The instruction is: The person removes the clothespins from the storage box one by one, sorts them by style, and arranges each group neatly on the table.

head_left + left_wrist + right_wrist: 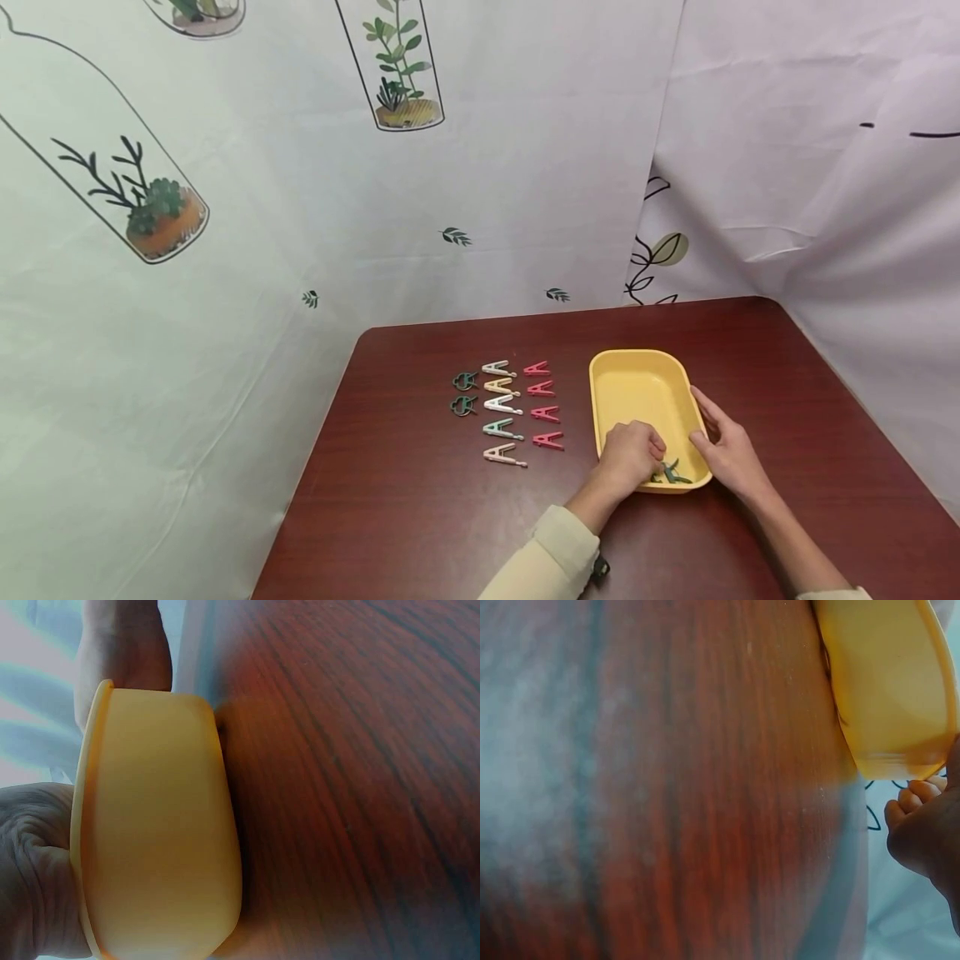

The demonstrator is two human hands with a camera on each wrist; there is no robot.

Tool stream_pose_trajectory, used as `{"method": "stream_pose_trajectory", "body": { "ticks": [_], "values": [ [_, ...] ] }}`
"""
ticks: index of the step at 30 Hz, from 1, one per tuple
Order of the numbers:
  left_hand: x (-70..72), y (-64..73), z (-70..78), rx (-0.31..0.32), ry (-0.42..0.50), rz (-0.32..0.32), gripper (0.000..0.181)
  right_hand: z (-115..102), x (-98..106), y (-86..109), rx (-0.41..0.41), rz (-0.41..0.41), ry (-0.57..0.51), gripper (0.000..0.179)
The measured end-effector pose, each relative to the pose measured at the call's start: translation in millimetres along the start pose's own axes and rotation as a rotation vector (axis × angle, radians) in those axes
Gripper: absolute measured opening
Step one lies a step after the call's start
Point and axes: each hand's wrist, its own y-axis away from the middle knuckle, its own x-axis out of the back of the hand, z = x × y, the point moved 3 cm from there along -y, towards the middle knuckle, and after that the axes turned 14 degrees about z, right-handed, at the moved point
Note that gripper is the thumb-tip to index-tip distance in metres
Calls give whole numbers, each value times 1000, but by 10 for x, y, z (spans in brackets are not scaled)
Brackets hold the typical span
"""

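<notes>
A yellow plastic tray [647, 379] stands on the table, its outer wall [157, 817] filling much of the left wrist view. My right hand [735, 460] grips its right rim, thumb over the edge and fingers along the outside. Reaching into the near end is my left hand [632, 454], its fingers bent down beside green clips [672, 473]. The fingertips are hidden, so I cannot tell whether they pinch a clip. In the left wrist view the left hand [37, 874] overlaps the tray's rim.
Left of the tray, clothespins lie in columns: red ones [542, 389], then white, cream and green ones [502, 404]. Two dark green round clips [463, 406] lie farther left. The brown table [405, 492] meets patterned cloth walls [495, 167] behind.
</notes>
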Motion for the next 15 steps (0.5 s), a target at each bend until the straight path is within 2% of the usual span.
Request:
{"method": "stream_pose_trajectory", "body": {
  "ticks": [7,15],
  "values": [
    [-30,22,-1,-39,-98,51,18,-2,0,7,-4,2,8,70],
    [-39,26,-11,-103,-107,102,13,10,6,12,0,11,10,69]
  ]
}}
